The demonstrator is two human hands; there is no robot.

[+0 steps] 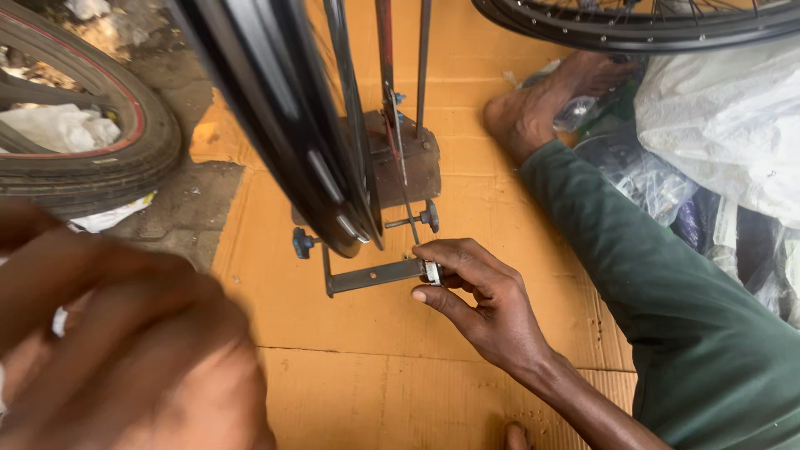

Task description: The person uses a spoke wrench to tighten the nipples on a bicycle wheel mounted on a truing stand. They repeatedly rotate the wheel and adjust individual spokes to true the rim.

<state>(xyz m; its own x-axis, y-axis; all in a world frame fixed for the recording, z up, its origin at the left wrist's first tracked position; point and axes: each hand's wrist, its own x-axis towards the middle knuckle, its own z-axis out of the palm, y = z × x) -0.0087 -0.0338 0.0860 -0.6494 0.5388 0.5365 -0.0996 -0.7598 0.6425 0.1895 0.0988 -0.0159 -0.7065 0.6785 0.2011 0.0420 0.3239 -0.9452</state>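
A black bicycle wheel rim (275, 125) stands upright in a metal stand (400, 158) on orange cardboard (350, 392). A flat grey metal bar (371, 276) sticks out from the stand's base, with blue knobs (302, 242) beside it. My right hand (471, 296) pinches a small silver knob (431, 272) at the right end of that bar with thumb and fingers. My left hand (125, 342) is raised close to the camera at the lower left. It is large and blurred, its fingers look curled, and what it holds is not visible.
A tyre with a red stripe (100, 133) lies at the upper left on dirt ground. Another spoked wheel (633, 25) crosses the top right. A bare foot (533, 104), a green trouser leg (667, 275) and plastic bags (725, 125) fill the right side.
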